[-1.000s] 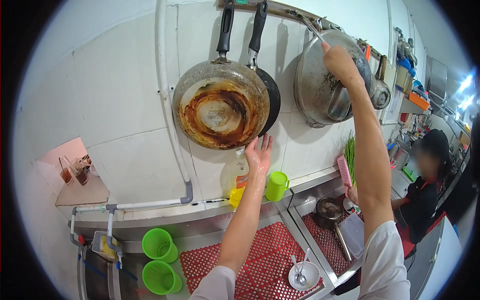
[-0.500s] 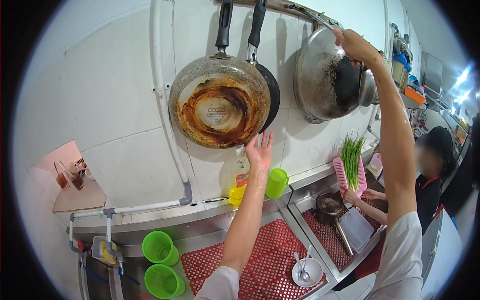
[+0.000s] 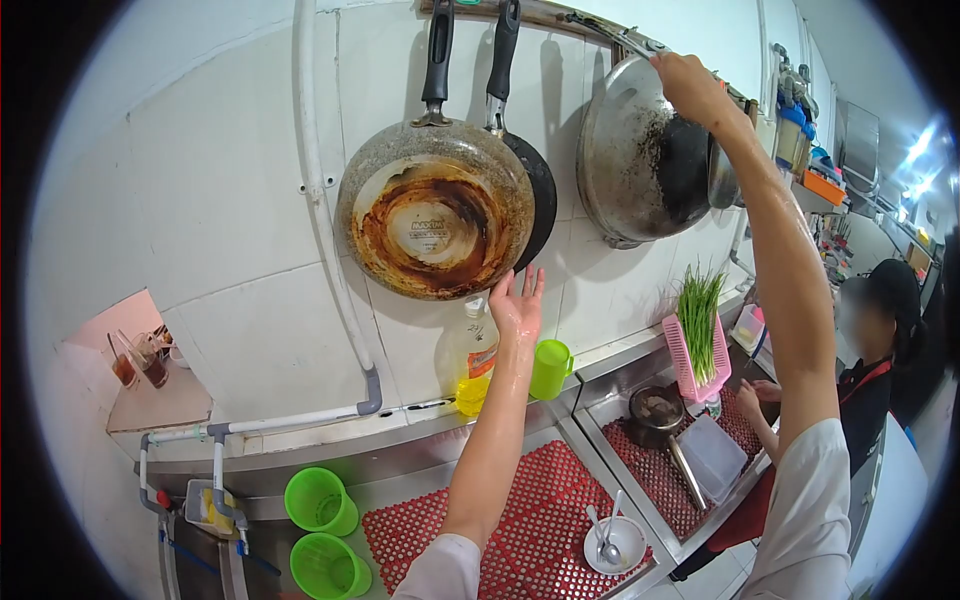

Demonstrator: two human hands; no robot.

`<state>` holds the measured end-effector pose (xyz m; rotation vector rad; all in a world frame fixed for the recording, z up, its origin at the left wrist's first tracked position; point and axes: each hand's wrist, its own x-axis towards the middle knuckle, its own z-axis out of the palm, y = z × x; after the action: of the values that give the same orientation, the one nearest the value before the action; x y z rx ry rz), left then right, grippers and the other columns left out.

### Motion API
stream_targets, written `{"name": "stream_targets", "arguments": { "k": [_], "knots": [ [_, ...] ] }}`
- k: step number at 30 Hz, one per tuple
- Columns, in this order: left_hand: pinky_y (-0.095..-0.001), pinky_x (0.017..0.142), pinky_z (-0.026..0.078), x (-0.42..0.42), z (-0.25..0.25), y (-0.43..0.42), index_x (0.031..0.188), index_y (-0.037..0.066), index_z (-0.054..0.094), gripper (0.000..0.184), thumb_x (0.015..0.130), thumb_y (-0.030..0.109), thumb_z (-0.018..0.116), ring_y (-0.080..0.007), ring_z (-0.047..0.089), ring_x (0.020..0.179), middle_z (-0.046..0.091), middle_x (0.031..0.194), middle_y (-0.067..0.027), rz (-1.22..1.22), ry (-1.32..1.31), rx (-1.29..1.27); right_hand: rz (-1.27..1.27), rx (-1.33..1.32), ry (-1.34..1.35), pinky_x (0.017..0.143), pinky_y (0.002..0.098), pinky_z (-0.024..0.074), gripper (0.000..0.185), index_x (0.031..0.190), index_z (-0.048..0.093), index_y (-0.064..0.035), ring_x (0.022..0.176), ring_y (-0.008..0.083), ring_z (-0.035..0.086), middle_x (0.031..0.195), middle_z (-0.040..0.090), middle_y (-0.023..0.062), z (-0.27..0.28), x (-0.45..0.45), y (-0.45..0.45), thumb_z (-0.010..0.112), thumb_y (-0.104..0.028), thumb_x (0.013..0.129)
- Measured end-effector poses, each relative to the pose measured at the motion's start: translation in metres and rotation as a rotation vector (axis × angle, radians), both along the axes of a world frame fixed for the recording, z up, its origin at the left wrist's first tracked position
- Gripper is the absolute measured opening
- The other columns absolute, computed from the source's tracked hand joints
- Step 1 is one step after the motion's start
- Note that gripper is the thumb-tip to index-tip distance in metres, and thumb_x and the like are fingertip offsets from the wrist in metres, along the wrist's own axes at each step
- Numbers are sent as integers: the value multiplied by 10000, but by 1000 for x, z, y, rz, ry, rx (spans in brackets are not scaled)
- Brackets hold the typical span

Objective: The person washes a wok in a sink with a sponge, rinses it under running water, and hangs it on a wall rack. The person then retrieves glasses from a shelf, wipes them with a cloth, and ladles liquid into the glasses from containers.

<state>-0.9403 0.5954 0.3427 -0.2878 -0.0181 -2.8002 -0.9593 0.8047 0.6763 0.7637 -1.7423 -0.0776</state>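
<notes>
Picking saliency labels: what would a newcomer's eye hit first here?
The pan with a brown-scorched underside, hanging on the wall at upper center. Next, the red mat at lower center and two lime-green tubs left of it. The green stalks stand out in a pink basket at right.

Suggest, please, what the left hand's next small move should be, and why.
I would probably ease the left hand slowly down from the stained pan. Its fingers are open at the pan's lower edge rather than gripping it, and the pan's black handle reaches up to the rail, so it seems to hang there without needing support.
</notes>
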Motion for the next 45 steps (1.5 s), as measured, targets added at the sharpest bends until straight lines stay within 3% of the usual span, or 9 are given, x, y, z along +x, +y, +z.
{"name": "stream_targets", "arguments": {
  "k": [7,11,32,37,41,42,43,44,45],
  "knots": [
    [-510,1004,394,2,-1,0,1197,-22,376,402,823,4,522,-318,413,1149,350,1239,-113,26,-17,51,-103,-89,-454,724,463,479,234,993,542,90,736,419,609,812,606,287,24,42,-2,394,-83,939],
    [-509,1000,399,1,-2,-3,1180,-23,382,383,822,-8,518,-313,423,1138,358,1223,-100,19,-13,51,9,305,70,651,426,503,183,990,519,98,765,423,611,827,601,274,39,-17,25,422,46,843],
    [-511,1004,404,-1,-3,-3,1182,-36,394,367,827,-27,488,-318,421,1150,363,1236,-130,22,-15,37,-84,27,-159,660,481,465,382,1204,413,54,761,408,608,757,590,267,-24,9,-26,433,58,822],
    [-467,1015,415,-5,-4,4,1054,-33,504,296,763,-85,506,-292,523,1043,524,995,-124,162,68,-13,290,-119,-220,860,480,400,605,1369,216,87,1012,445,513,1031,540,324,-95,-47,-68,452,56,813],
    [-290,651,386,-119,-88,6,744,110,494,98,833,129,530,-134,441,682,435,724,-7,109,368,-310,529,78,-240,1039,405,322,602,1419,179,48,1218,399,409,1381,354,269,-124,-137,-69,430,-30,877],
    [-311,759,419,-77,-83,28,888,126,505,84,871,208,514,-138,466,815,425,813,-12,568,143,-510,409,70,-92,1055,405,308,442,1329,375,62,1246,351,404,1337,431,239,-126,-186,-65,387,-162,948],
    [-338,867,418,-10,-61,48,1115,110,462,274,866,192,542,-142,460,975,457,967,-41,210,86,77,222,178,217,1057,409,309,422,1308,413,53,1257,345,397,1347,429,229,-118,-235,-44,397,-180,957],
    [-330,912,414,-4,-81,58,1290,82,353,508,844,149,588,-156,459,1053,474,1126,-78,658,-327,-543,342,213,170,1057,409,309,422,1308,413,53,1257,345,397,1347,429,229,-116,-179,-65,397,-180,957],
    [-295,865,441,122,-66,47,1342,54,341,611,815,131,640,-139,494,1034,502,1215,-95,302,-92,-463,200,-146,20,848,576,379,676,1258,383,91,1032,471,480,1183,485,309,-119,-116,-72,632,-360,819]
  ]
}}
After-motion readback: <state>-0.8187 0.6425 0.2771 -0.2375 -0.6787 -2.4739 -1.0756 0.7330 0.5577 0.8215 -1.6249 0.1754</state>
